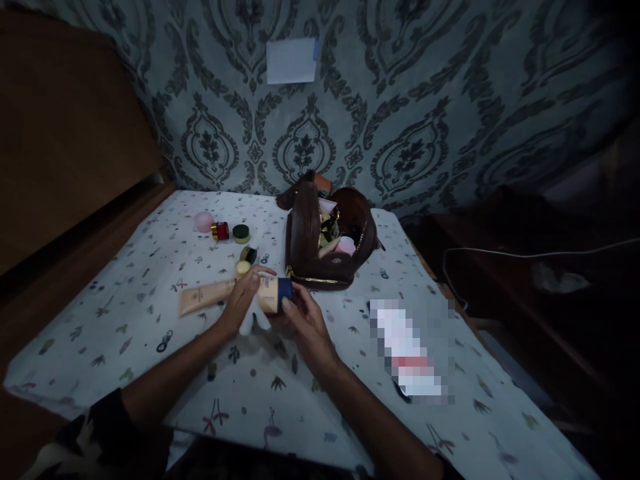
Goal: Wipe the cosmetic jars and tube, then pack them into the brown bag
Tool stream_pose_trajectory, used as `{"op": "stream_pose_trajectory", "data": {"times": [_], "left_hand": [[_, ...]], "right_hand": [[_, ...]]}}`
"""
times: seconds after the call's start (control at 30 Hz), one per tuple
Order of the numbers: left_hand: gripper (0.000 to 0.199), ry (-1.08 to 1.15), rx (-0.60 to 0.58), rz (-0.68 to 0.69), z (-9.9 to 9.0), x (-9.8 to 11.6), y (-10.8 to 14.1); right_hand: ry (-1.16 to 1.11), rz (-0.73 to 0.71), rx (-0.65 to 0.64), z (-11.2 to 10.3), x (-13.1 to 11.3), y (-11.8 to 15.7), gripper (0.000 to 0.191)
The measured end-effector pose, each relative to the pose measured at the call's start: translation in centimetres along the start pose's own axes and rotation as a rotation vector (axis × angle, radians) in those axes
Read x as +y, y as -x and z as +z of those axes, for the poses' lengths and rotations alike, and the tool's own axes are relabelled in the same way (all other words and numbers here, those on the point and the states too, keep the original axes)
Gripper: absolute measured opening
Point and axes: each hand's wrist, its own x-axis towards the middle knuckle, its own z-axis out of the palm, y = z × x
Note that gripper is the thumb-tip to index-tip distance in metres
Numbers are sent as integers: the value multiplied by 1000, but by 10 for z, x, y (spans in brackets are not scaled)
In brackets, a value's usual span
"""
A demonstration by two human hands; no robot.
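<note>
I'm watching from afar through the head camera, and both hands are meeting over the white cloth with small printed motifs (150, 260): the left hand (245, 295) is grasping the body of a beige plastic tube with printed lettering (270, 295), while the fingers of the right hand (313, 327) are gripping its broad dark blue cap (285, 295), thumb on the near side. So the tube is hanging between the two hands, just in front of the open brown leather bag with a gold zip (303, 233), and the cap is sitting on it as far as I'm seeing. A pale two-pronged object (254, 320) is showing below the left hand, and I'm not managing to tell what it is or whether it's being held. On progress, I'm judging this as partway: out on the cloth a longer, flat beige tube (200, 300) is lying beside the left hand, a cream-yellow round pot (243, 268) and a short dark-lidded jar (249, 255) are sitting beyond it, and farther back a flat green-lidded pot (241, 233), a red jar with a gold band (221, 231) and a rounded pink jar (204, 221) are grouping together. The bag is holding more, a pink-lidded container (346, 246) among them, so I'm calling the sorting unfinished, with the gripped tube belonging to neither place yet
</note>
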Motion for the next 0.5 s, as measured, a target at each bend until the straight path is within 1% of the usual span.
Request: {"op": "stream_pose_trajectory", "data": {"times": [0.1, 0.17, 0.23, 0.27, 0.33, 0.43, 0.5], "left_hand": [[64, -60, -55, 74, 1, -2, 3], [74, -102, -86, 88, 1, -5, 4], [82, -146, -85, 83, 1, -8, 4], [80, -171, -75, 85, 1, -9, 4], [70, -216, -63, 112, 1, -9, 3], [53, -242, -79, 161, -1, -6, 3], [49, -247, -97, 179, -3, -4, 2]], "right_hand": [[-33, 12, 16, 0, 0, -1, 47], [-25, 2, 27, 0, 0, -2, 47], [-7, -10, 25, -1, 0, -2, 45], [-4, -11, 21, -1, 0, -2, 43], [-2, 5, 6, -1, 0, -2, 40], [0, 36, 1, -1, 3, -2, 38], [22, 56, 4, -2, 5, -2, 38]]}}
